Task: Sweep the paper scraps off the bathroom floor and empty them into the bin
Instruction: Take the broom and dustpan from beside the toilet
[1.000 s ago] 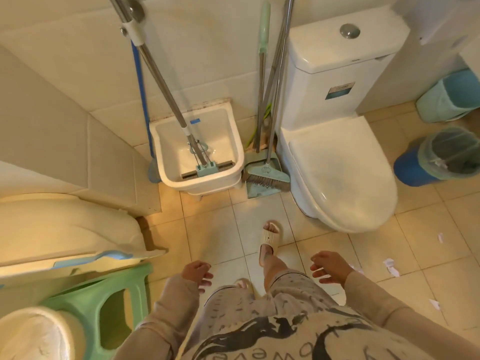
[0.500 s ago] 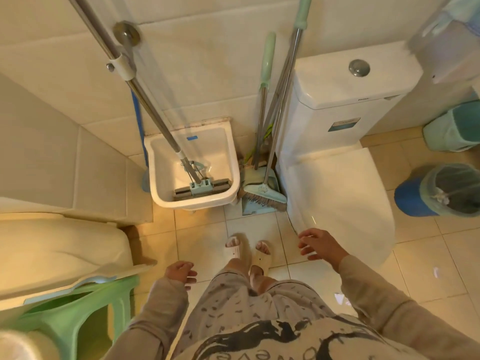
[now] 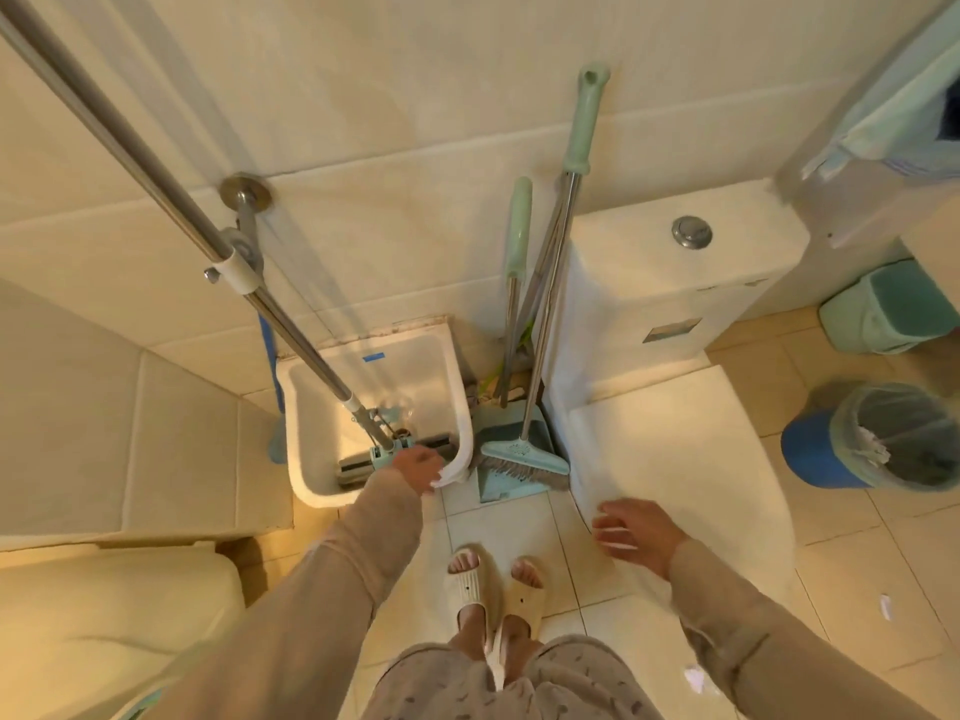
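Note:
A broom with a pale teal head and a green-gripped metal handle leans in the corner between the white mop basin and the toilet. Its bristles rest in a teal dustpan. My left hand reaches forward over the basin's near right rim, just left of the broom head; its fingers are blurred. My right hand hovers with fingers spread over the toilet lid's left edge. Paper scraps lie on the floor tiles at the right, another scrap by my right sleeve. A blue bin with a liner stands right of the toilet.
A sponge mop stands in the basin, its long steel pole slanting up to the left. A green lidded bin sits by the far wall. A cream tub edge fills the lower left. My slippered feet stand on the tiles before the dustpan.
I have stepped closer to the corner. My left hand rose from beside my hip to the basin's rim near the broom. My right hand stays open by the toilet.

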